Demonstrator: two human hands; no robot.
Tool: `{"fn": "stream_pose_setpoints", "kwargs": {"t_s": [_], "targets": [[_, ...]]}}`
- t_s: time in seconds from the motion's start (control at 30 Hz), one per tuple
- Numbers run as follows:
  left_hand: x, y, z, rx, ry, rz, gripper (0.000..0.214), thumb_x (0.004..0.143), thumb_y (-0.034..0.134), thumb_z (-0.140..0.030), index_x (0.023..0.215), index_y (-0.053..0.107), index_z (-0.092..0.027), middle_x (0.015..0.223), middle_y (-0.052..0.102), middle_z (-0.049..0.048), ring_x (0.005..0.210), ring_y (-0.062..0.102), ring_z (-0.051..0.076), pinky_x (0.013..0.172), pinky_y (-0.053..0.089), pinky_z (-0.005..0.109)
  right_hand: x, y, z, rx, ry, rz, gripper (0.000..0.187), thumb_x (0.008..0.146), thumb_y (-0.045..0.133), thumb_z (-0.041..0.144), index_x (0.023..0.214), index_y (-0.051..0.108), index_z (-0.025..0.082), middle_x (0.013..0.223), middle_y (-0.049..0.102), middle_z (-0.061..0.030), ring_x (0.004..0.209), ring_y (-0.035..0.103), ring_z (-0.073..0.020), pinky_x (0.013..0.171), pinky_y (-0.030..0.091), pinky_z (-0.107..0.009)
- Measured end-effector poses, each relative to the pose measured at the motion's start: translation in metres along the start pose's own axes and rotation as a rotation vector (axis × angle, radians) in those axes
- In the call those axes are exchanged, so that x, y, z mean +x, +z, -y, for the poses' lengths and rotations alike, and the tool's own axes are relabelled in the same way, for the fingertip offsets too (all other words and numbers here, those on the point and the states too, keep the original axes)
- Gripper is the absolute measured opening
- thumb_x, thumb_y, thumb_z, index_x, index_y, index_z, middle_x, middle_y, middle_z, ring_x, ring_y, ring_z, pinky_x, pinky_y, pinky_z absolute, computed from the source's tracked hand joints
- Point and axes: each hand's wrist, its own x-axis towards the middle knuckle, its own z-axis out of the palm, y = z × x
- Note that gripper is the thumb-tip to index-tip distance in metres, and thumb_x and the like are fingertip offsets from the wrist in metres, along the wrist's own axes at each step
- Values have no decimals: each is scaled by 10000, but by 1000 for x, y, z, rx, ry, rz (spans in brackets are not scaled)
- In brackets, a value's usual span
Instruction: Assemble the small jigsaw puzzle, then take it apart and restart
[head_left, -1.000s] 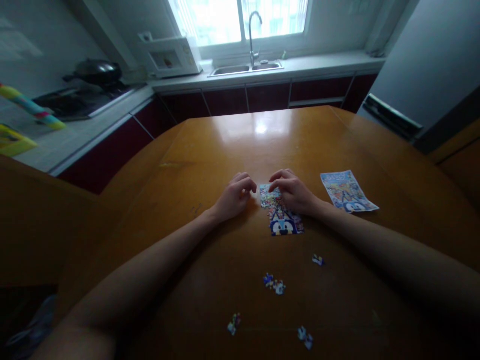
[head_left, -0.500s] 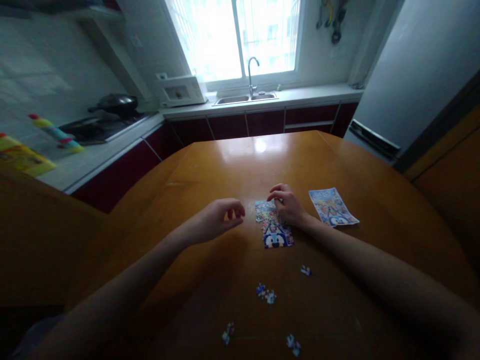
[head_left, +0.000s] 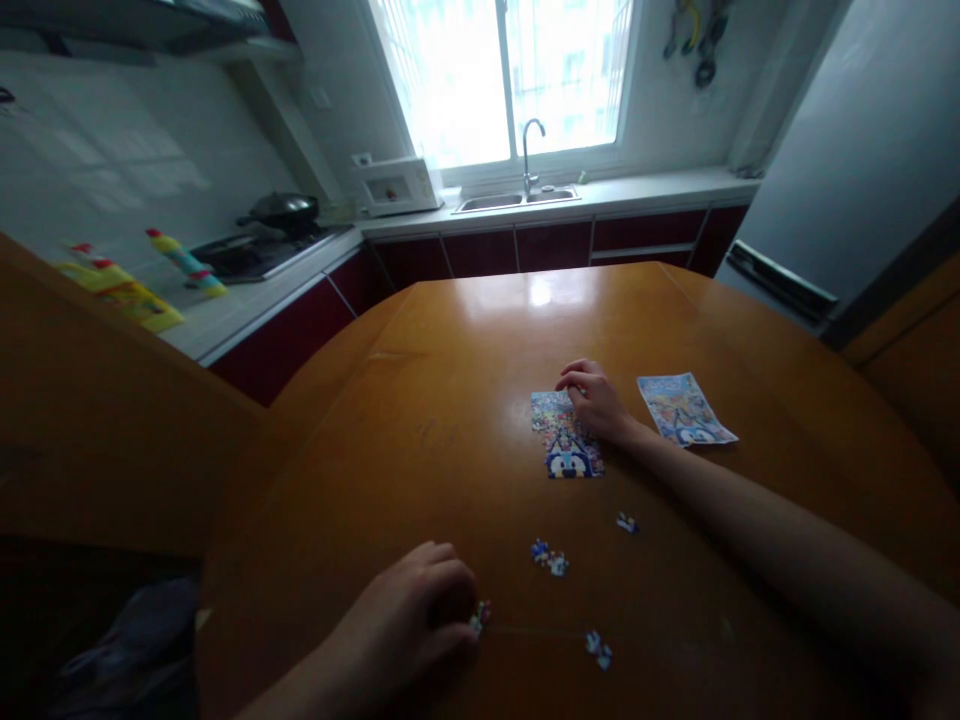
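A partly assembled jigsaw puzzle (head_left: 568, 455) lies flat on the wooden table, with a blue cartoon dog's face at its near end. My right hand (head_left: 596, 405) rests over its upper right part, fingers bent and closed down at the edge. That corner is hidden under the hand. Lower left, my left hand (head_left: 427, 605) is low over the table, its fingers curled and the thumb apart from them. Just beyond its fingertips is a small cluster of puzzle pieces (head_left: 481, 617). More loose pieces (head_left: 551, 557) lie between the hands, with others (head_left: 598, 649) closer to me.
A printed picture sheet (head_left: 686, 410) with the same dog lies right of the puzzle. A few pieces (head_left: 627, 522) sit near my right forearm. Beyond the wooden table (head_left: 450, 350) are a sink (head_left: 517, 198), a microwave (head_left: 397, 186) and a stove with a wok (head_left: 285, 212).
My left hand has come back from beside the puzzle, down toward me, to the small cluster of pieces. My right hand stays at the puzzle. The view has shifted left.
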Motion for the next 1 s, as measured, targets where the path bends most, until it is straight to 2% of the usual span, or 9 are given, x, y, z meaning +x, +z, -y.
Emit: {"fn": "stream_pose_setpoints", "kwargs": {"t_s": [0.07,0.17,0.43,0.53,0.6,0.7,0.83,0.93,1.0], "targets": [[-1,7,-1,-40,15,-19,10,805,630,-201,814,635,-200,958,607,18,866,556,171,733,418,267,0,0,1,-1,2,-6,239,802,519,92,752,718,214,984,621,-77,1015,565,-238,926,446,-443],[3,13,2,-61,104,-32,86,887,581,-229,836,648,-210,975,596,34,906,544,181,778,426,283,0,-1,2,-3,-7,-13,238,804,521,92,747,716,216,978,620,-75,1012,566,-234,920,450,-435],[12,18,6,-29,222,38,96,926,519,-187,843,566,-188,1015,590,50,910,515,176,782,413,273,1,-1,3,0,-7,-24,240,810,517,83,745,713,205,962,620,-78,995,570,-229,914,454,-424],[13,14,8,-51,265,97,103,929,512,-179,834,550,-178,944,602,42,829,520,148,716,403,240,1,-1,4,-7,-13,-24,245,813,514,79,743,711,206,962,625,-81,994,572,-230,912,455,-418],[22,4,9,-74,286,80,133,943,510,-204,821,550,-172,905,606,34,786,521,133,693,400,230,2,-1,5,-9,-12,-21,251,817,511,78,739,710,208,951,627,-79,988,574,-231,909,453,-418],[55,-17,10,-108,285,-72,159,958,513,-243,851,606,-171,882,629,24,755,526,128,671,394,230,2,-1,7,-8,-11,-18,251,822,512,77,736,709,208,943,628,-78,976,578,-231,906,450,-420],[126,-39,7,-184,329,-318,145,902,603,-291,878,677,-168,768,648,1,645,487,111,595,355,216,2,-2,9,-9,-5,-20,250,825,519,68,732,708,203,935,631,-78,968,573,-228,898,449,-414],[173,-43,1,-216,360,-379,159,871,634,-296,850,706,-157,718,655,-2,604,478,104,582,363,213,2,-2,9,-9,4,-28,252,816,527,49,735,707,205,935,629,-70,968,570,-220,902,446,-406],[191,-40,-1,-253,369,-401,163,864,637,-287,857,722,-149,719,670,12,622,518,115,594,389,217,2,-2,9,-4,12,-33,254,812,529,39,730,705,204,927,627,-67,963,570,-216,892,449,-397]]}}
